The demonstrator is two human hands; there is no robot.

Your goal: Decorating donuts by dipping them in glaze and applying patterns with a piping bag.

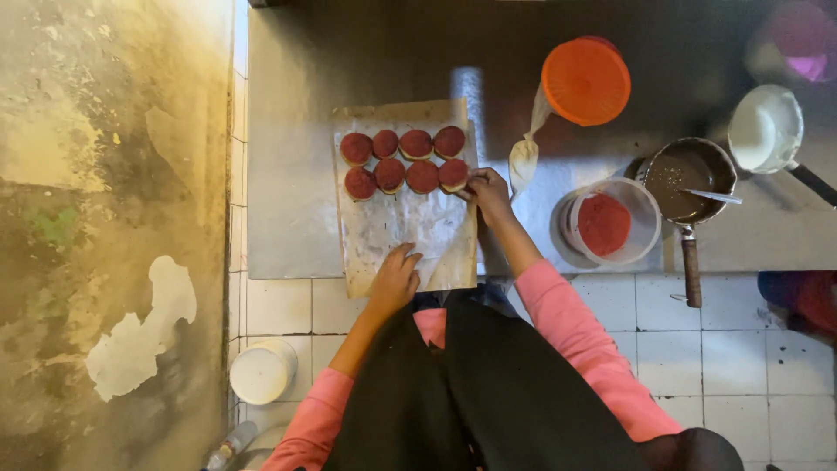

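1. Where the paper sheet [403, 228] nears the counter edge, left hand [394, 281] pressed flat on it, fingers spread, grasping nothing.
2. Right hand [488, 194] nearer: fingertips pinching the end red cookie [453, 174], immediately left of them.
3. Clear tub [646, 212]: red filling. Saucepan [724, 170]: dark mix, spoon.

8 dark-red cakes [404, 160]; orange lid [586, 80].

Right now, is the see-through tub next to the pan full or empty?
Partly full. The clear tub holds a red mound in the middle, with bare bottom showing around it. It stands beside the saucepan.
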